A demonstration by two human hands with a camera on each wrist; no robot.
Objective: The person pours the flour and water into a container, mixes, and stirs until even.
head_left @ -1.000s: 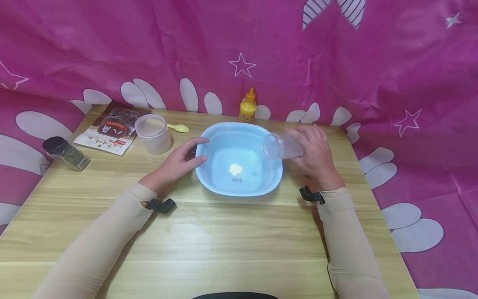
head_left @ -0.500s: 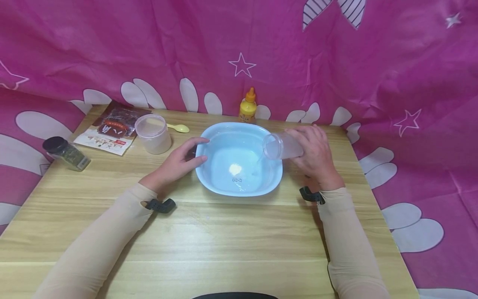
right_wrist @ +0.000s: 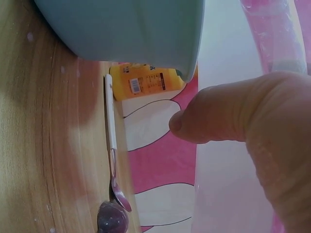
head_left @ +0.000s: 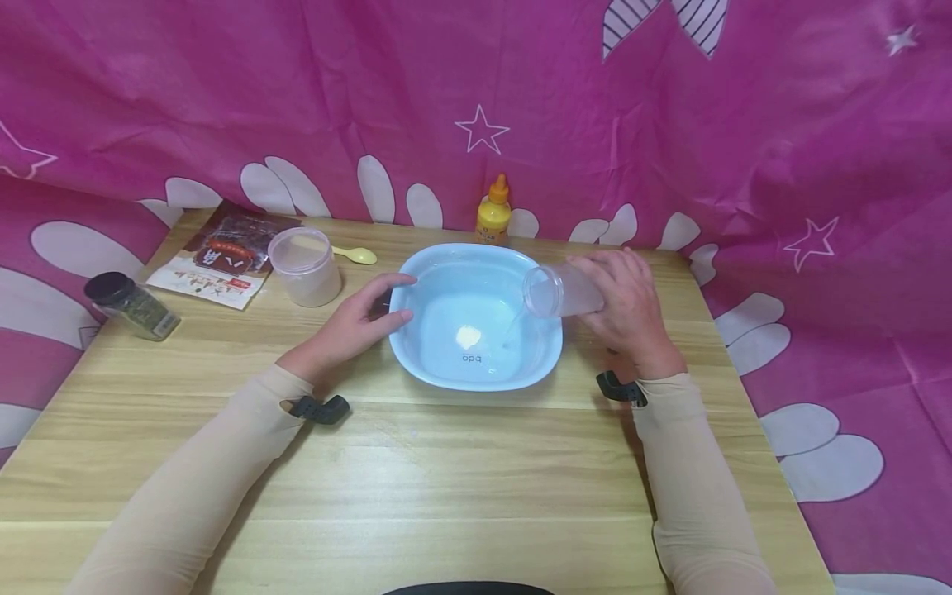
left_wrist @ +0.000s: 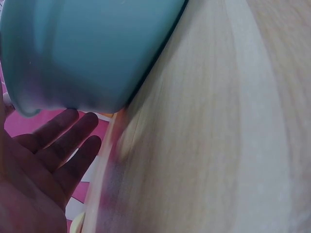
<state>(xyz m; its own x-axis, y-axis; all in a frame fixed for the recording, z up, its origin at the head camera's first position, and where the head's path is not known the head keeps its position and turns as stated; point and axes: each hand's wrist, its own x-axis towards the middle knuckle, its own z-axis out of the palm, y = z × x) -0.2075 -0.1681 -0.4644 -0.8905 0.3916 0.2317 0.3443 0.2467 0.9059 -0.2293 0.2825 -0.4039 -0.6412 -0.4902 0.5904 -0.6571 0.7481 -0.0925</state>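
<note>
A light blue basin (head_left: 476,385) stands mid-table with clear water in it and a bright white patch, whose nature I cannot tell. My left hand (head_left: 349,326) rests at its left side, thumb and index fingertips touching the rim; in the left wrist view its other fingers (left_wrist: 73,141) extend loosely beside the wall. Over the right rim, my right hand (head_left: 628,302) grips a clear plastic cup (head_left: 582,291), tipped left. A thin stream runs from its mouth into the basin. In the right wrist view the thumb (right_wrist: 214,114) lies along the cup's side.
Behind the basin stands a yellow bottle (head_left: 493,221). To the left are a clear tub (head_left: 308,277), a yellow spoon (head_left: 360,255), a brown and white packet (head_left: 223,256) and a black-capped spice jar (head_left: 141,310). A white-handled spoon (right_wrist: 111,116) lies near the table's back edge.
Water keeps running from the tipped cup, and the ripples and glints in the basin shift. Both hands stay where they were.
</note>
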